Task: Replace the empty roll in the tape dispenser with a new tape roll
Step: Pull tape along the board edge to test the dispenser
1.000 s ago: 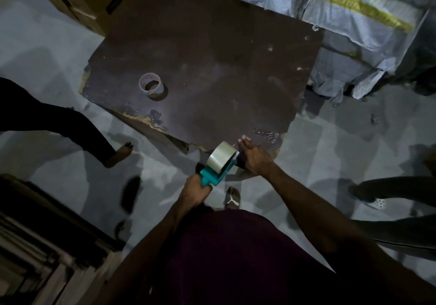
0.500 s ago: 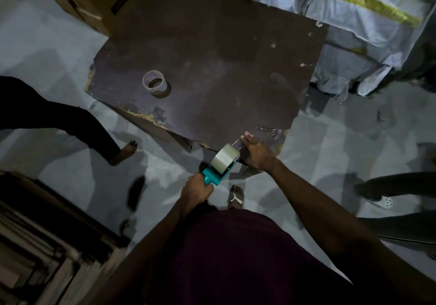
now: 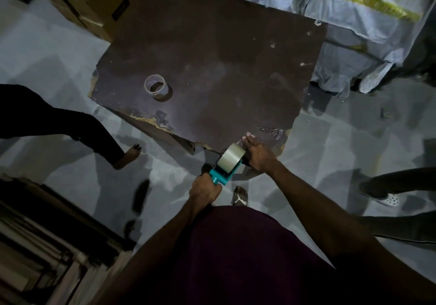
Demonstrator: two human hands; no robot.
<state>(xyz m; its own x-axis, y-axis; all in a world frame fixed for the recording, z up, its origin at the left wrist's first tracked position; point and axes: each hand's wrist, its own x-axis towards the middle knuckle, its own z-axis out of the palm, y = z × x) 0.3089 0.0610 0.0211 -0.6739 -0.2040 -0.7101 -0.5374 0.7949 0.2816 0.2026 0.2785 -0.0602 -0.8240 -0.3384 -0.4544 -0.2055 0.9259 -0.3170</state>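
Left hand (image 3: 204,190) is clenched around the teal tape dispenser (image 3: 223,176) handle; right hand (image 3: 258,155), arm extended, grips beside the new tape roll (image 3: 230,159).

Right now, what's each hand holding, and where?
Left hand grips the teal plastic tape dispenser by its handle; right hand holds its front end beside the tape roll.

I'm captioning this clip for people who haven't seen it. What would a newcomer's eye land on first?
First the teal tape dispenser with a full tape roll, held at the near corner of the dark table: the left hand grips its handle, the right hand is at the roll's far side. Next, the empty roll standing alone on the table's left part.
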